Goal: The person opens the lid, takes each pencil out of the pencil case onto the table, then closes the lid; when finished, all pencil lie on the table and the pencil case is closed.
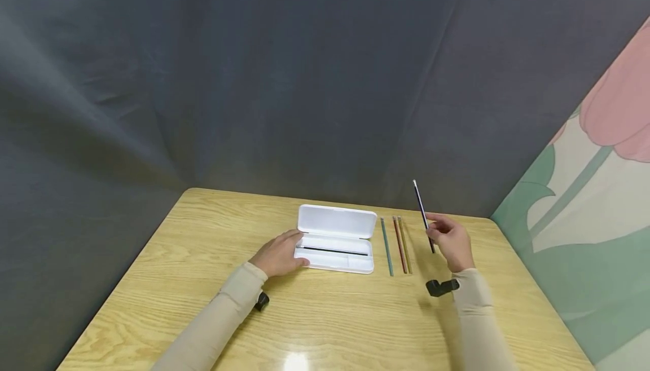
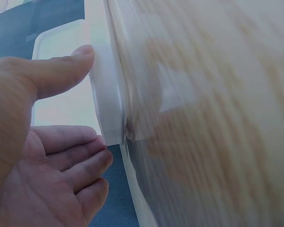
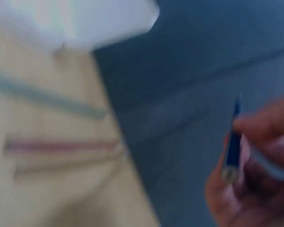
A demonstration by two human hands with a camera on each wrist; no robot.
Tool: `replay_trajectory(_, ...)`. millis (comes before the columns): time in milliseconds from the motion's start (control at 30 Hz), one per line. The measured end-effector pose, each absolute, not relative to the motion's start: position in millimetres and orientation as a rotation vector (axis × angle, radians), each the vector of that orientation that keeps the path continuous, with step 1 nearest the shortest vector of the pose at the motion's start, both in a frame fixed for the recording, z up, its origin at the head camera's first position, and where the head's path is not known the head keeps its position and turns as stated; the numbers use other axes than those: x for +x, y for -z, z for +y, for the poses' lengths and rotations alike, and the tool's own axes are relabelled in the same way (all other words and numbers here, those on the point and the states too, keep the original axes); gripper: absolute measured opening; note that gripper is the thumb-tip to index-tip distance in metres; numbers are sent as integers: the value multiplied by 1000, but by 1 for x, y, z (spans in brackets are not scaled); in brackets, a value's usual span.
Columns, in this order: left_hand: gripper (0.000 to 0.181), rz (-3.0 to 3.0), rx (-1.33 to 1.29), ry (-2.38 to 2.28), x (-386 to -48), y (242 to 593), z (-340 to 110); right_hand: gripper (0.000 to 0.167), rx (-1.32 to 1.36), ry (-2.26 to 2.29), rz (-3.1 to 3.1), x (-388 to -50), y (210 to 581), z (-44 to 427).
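At the left end of an open white pencil case (image 1: 335, 268), my left hand (image 1: 281, 252) rests with fingers and thumb nearly straight. In the left wrist view the thumb (image 2: 68, 71) lies against the case's wall (image 2: 109, 94), and the fingertips meet its end. Inside the tray lies one dark pencil (image 1: 332, 251). My right hand (image 1: 449, 239) pinches a dark blue pencil (image 1: 421, 204) between thumb and fingers. It is raised above the table, steeply tilted. On the table between case and right hand lie a green pencil (image 1: 387, 247), a red pencil (image 1: 399, 245) and a yellow pencil (image 1: 404, 245).
The wooden table (image 1: 330, 326) ends at a dark curtain (image 1: 315, 78) behind the case. A flower-patterned cloth (image 1: 584, 219) hangs along the right side. The case's lid (image 1: 337, 221) stands raised at the back. The right wrist view is blurred.
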State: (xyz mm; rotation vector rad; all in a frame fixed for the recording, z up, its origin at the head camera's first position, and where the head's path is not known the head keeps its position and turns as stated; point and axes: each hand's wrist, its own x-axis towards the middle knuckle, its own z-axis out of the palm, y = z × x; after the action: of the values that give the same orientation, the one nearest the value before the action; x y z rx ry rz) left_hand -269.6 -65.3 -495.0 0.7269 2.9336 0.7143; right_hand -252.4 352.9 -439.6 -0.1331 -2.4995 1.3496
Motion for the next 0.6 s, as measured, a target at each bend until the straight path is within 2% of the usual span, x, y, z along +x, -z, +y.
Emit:
replay_trajectory(100, 79, 2939, 710, -709, -268, 493, -69, 37, -332, -1132, -2671, -258, 459, 364)
replay_trajectory(200, 79, 2938, 709, -728, -267, 492, -71, 41, -374, -969, -2826, -262, 477, 365)
replay_trajectory(367, 79, 2935, 719, -750, -267, 495, -71, 47, -319, -885, -2920, -266, 491, 355)
replay_trajectory(600, 79, 2941, 713, -735, -267, 495, -67, 47, -252, -772, -2975, -268, 491, 347)
